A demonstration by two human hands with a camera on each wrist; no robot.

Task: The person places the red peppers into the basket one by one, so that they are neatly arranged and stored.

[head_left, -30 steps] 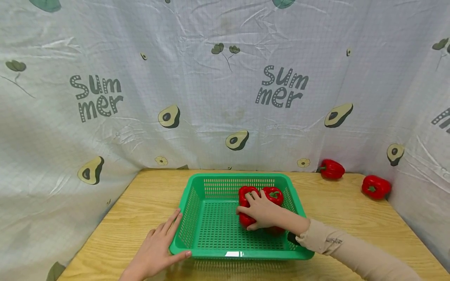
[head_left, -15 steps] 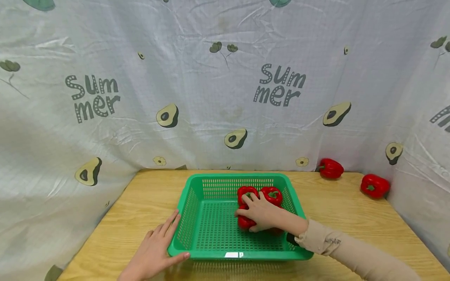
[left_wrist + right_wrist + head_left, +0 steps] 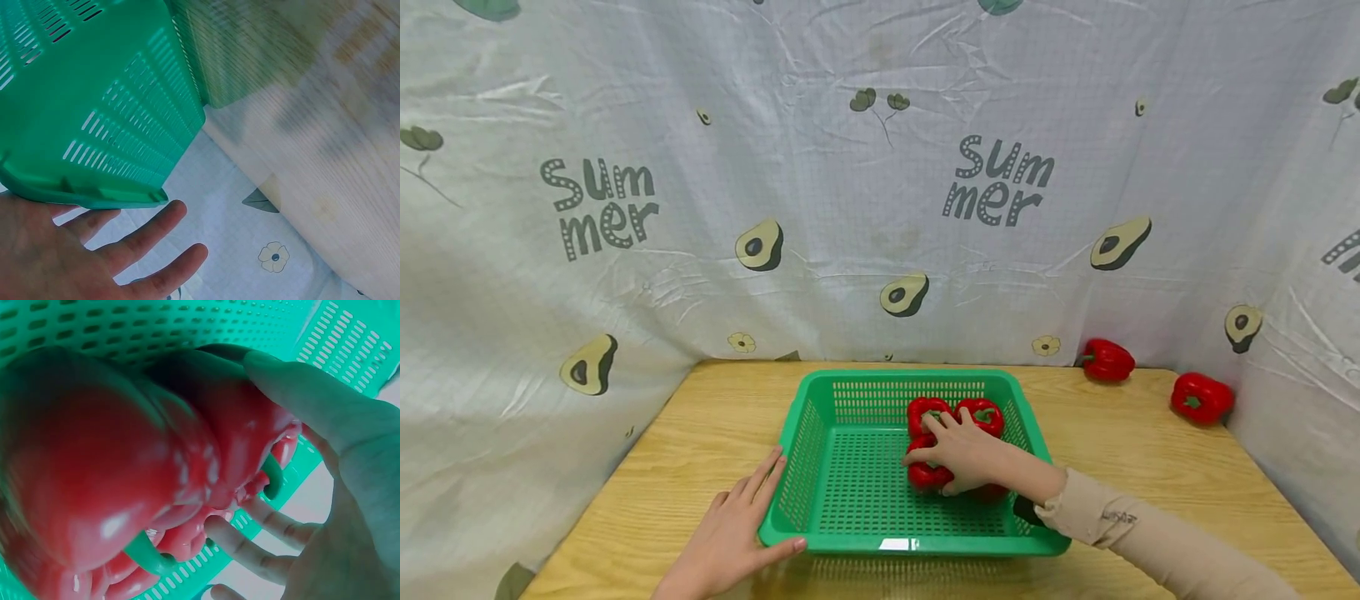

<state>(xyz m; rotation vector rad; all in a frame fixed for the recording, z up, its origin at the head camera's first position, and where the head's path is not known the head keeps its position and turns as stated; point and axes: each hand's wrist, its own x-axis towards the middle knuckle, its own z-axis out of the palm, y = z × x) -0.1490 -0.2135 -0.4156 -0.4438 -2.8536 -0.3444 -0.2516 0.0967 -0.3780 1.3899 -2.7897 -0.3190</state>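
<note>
My left hand point(image 3: 726, 533) rests at the front left corner of the green plastic basket point(image 3: 895, 543). Its fingers lie straight along the rim, the thumb on the front edge. In the left wrist view that hand's fingers point(image 3: 147, 240) spread beside the basket wall point(image 3: 125, 119). On the basket's right side, my right hand point(image 3: 970, 454) spreads over several red bell peppers. The front left pepper point(image 3: 927, 477) sits just under its fingers; two others point(image 3: 979, 412) stand behind. The right wrist view shows the thumb point(image 3: 300, 381) touching one pepper point(image 3: 231, 425), with the other fingers loosely extended.
Two more red bell peppers lie outside the basket: one point(image 3: 1108, 361) by the back curtain point(image 3: 820, 183), another point(image 3: 1202, 398) near the right curtain. The wooden table point(image 3: 677, 442) extends on both sides of the basket.
My right hand has shifted slightly right, its thumb drawing away from the front left pepper, which now shows more. The left hand stays at the basket's corner.
</note>
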